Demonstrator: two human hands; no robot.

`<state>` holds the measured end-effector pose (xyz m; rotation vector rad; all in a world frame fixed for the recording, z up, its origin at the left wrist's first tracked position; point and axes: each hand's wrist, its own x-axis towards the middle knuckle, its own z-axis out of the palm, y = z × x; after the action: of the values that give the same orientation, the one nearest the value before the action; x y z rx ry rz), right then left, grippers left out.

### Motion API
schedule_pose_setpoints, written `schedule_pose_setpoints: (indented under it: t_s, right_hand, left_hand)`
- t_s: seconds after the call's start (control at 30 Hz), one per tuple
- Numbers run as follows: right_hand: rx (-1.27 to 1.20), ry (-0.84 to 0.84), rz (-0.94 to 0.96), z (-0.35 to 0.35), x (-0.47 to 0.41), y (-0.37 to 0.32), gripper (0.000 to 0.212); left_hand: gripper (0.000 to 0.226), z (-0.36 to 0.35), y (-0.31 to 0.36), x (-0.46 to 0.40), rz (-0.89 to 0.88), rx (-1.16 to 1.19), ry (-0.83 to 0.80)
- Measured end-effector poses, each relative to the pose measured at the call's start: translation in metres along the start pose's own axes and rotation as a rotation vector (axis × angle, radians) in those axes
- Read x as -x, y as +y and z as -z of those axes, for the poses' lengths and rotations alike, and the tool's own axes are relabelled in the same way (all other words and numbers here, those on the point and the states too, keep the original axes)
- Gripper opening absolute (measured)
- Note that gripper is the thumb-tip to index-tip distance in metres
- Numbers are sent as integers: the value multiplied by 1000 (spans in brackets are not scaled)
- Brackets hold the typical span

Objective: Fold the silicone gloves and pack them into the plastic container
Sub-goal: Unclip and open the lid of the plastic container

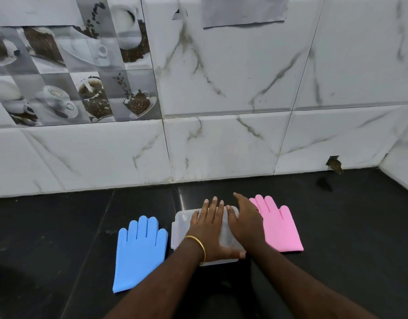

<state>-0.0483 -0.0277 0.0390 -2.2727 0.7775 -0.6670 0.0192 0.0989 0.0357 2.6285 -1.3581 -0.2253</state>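
Observation:
A clear plastic container (pixel 182 223) with its lid on sits on the black counter, between two gloves. A blue silicone glove (pixel 138 249) lies flat and unfolded to its left, fingers pointing toward the wall. To the right lies a pink silicone glove (pixel 280 224), also flat, partly hidden by my right hand. My left hand (pixel 208 229), with a gold bangle at the wrist, rests flat on the lid with straight fingers. My right hand (pixel 244 221) lies on the lid's right side, fingers straight and pointing toward the wall.
The black counter (pixel 60 226) meets a white marble-tiled wall (pixel 221 146) close behind the container. A small dark hole (pixel 334 163) shows in the wall at the right, and a side wall closes the far right corner.

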Motion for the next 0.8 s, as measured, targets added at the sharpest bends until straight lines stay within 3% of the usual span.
schedule_pose_setpoints:
  t_s: [0.07,0.13,0.2,0.37,0.5,0.67,0.8]
  right_hand:
    - [2,-38,-144,2,0,10,50]
    - [27,-58,-203,-2,2,18,39]
    - [76,-57,-208,-6,5,25,30]
    - [241,-96,-179,-7,2,27,32]
    - [-46,-72,-402,-5,-3,28,39]
    - [-286,-247,-601,6,-7,38,34]
    - [-333,-244,-595,10,-4,44,20]
  left_hand:
    - [141,-8,1,-3,-8,-43,-53]
    - [136,-13,0,-5,3,-69,-67]
    - [133,-15,0,-7,15,-74,-65]
    - [129,-18,-1,-9,22,-78,-45]
    - [131,-19,-1,-8,12,-77,-56]
    - [134,-16,-2,-7,8,-67,-67]
    - [133,-8,-2,-4,-16,-31,-68]
